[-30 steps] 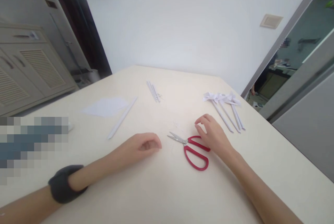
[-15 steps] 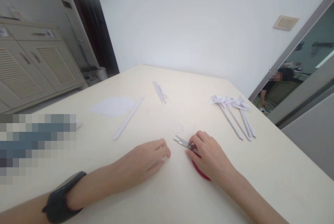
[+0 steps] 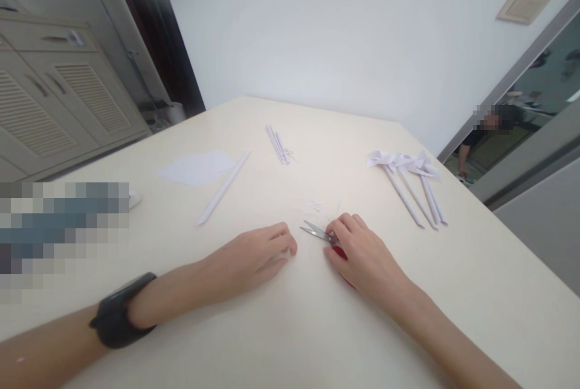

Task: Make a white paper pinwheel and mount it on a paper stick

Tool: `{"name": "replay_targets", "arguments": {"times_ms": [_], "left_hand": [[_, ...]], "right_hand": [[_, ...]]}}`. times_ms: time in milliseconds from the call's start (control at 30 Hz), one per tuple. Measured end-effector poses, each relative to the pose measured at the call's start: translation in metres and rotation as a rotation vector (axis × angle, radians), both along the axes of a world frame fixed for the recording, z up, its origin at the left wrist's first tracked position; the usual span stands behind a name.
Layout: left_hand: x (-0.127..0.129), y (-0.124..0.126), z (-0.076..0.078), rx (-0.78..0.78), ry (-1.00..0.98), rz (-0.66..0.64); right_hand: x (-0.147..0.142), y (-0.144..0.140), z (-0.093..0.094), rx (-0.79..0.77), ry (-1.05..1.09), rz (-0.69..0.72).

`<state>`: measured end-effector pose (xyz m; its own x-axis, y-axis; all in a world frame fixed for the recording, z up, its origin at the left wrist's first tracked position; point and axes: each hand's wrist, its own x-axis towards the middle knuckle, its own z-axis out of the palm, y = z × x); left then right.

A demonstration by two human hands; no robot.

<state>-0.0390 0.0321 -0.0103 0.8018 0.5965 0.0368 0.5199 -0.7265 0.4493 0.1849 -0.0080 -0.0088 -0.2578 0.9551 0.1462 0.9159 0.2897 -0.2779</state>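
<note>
My right hand (image 3: pixel 362 253) lies over the red handles of a pair of scissors (image 3: pixel 317 233) on the cream table (image 3: pixel 290 316), fingers curled around them; only the steel blades and a sliver of red show. My left hand (image 3: pixel 258 256) rests flat on the table just left of the blades, fingers loosely bent, holding nothing. A dark band is on my left wrist (image 3: pixel 120 310).
Several rolled white paper sticks with folded tops (image 3: pixel 410 180) lie at the right. A single long paper stick (image 3: pixel 224 186) and a white sheet (image 3: pixel 194 167) lie at the left, thin sticks (image 3: pixel 277 144) farther back. Small paper scraps (image 3: pixel 312 203) sit beyond the scissors. A person stands beyond the doorway at right.
My right hand moved left from beside the scissors onto their handles and closed over them. My left hand uncurled and slid slightly right toward the blades.
</note>
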Motion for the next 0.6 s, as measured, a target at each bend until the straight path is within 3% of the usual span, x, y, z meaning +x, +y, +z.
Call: {"name": "replay_targets", "arguments": {"times_ms": [167, 300, 600], "left_hand": [[-0.001, -0.002, 0.002, 0.013, -0.012, 0.005], [-0.001, -0.003, 0.003, 0.041, 0.014, -0.021], [-0.001, -0.002, -0.004, 0.105, 0.041, -0.052]], "right_hand": [[0.001, -0.001, 0.005, 0.010, 0.047, 0.005], [-0.001, -0.007, 0.008, -0.052, 0.148, 0.099], [-0.012, -0.007, -0.004, -0.020, 0.160, 0.167]]}}
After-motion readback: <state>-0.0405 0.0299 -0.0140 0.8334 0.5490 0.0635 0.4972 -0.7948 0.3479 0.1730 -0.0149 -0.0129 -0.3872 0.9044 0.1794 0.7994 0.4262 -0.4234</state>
